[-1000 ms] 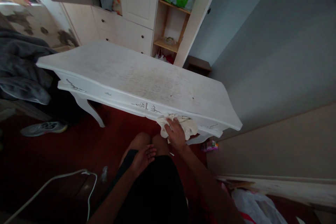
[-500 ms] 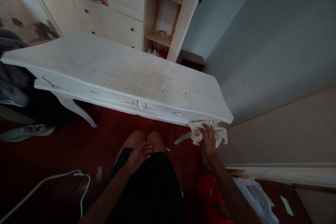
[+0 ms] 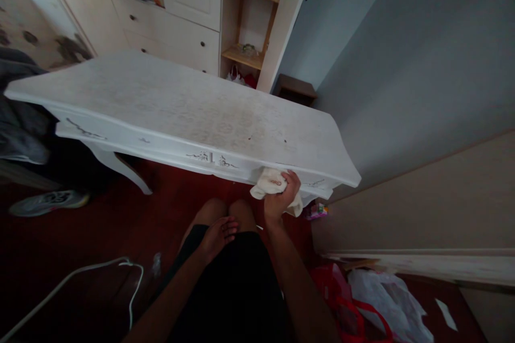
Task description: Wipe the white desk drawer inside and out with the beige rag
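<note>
My right hand (image 3: 280,199) grips a bunched cream cloth (image 3: 270,184) and presses it against the front edge of a white ornate table (image 3: 169,112), right of the carved centre ornament. Resting flat on my thigh just above the knees, my left hand (image 3: 217,233) has its fingers loosely spread and holds nothing. I wear black shorts and sit or crouch close in front of the table.
A cream wardrobe (image 3: 189,16) with open shelves stands behind the table. Grey wall (image 3: 402,64) runs on the right. White and red plastic bags (image 3: 378,305) lie at the lower right, a white cable (image 3: 80,278) and a shoe (image 3: 48,201) on the dark red floor at the left.
My right hand has carried the cloth back leftward along the table's front edge from the right corner toward the middle. The left hand has stayed on my thigh.
</note>
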The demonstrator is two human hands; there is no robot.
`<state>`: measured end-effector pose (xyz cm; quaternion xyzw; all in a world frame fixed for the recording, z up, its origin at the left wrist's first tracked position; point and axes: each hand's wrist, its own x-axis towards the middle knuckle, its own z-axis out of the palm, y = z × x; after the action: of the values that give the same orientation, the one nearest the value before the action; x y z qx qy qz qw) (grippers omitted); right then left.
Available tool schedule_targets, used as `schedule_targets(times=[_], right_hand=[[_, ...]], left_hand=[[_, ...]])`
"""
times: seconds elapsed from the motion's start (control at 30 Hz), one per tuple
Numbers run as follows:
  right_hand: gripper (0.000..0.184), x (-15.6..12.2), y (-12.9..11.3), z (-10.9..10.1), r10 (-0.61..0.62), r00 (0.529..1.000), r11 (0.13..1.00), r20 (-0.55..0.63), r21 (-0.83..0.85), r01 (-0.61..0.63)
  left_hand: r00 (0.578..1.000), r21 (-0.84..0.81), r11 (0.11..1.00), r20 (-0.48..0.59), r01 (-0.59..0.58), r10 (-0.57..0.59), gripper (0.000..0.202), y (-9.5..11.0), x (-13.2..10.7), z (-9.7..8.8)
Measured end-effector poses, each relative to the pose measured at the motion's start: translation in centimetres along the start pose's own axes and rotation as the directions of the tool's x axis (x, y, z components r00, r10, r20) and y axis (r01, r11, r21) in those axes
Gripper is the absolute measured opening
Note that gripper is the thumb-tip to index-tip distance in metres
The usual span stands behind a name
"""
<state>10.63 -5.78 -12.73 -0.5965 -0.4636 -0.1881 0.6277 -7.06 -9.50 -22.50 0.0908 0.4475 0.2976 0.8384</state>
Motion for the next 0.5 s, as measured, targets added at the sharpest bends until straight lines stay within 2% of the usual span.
schedule_targets(times=[0.13, 0.23, 0.33, 0.4, 0.47, 0.5], right_hand=[[0.016, -1.6, -2.4, 1.8, -0.016, 0.999, 0.998, 0.042, -0.064, 0.019], [0.02, -2.7, -2.6, 2.5, -0.14, 0.97, 0.986, 0.197, -0.057, 0.154], [0.028, -4.0, -3.0, 4.3, -0.162, 0.902, 0.982, 0.401, -0.022, 0.186], [0.032, -4.9, -3.9, 6.3, -0.152, 0.835, 0.983, 0.529, -0.009, 0.185], [0.032, -5.6, -5.3, 8.3, -0.212, 0.77, 0.974, 0.601, 0.065, 0.217], [0.031, -5.9, -5.9, 9.2, -0.253, 0.755, 0.966, 0.605, 0.112, 0.234]], left_hand=[[1.0, -0.018, 1.0, 0.001, -0.01, 0.01, 0.018, 0.0, -0.1, -0.5], [1.0, -0.028, 1.0, 0.015, -0.011, 0.011, 0.019, -0.1, 0.4, -0.9], [0.999, -0.039, 0.999, 0.033, -0.019, 0.02, 0.017, -0.6, 1.3, -1.4], [0.999, -0.047, 0.999, 0.045, -0.023, 0.025, 0.017, -1.0, 1.8, -1.6], [0.997, -0.059, 0.997, 0.059, -0.048, 0.052, 0.018, -1.3, 1.9, -1.6], [0.996, -0.061, 0.996, 0.061, -0.059, 0.063, 0.019, -1.4, 1.8, -1.6]])
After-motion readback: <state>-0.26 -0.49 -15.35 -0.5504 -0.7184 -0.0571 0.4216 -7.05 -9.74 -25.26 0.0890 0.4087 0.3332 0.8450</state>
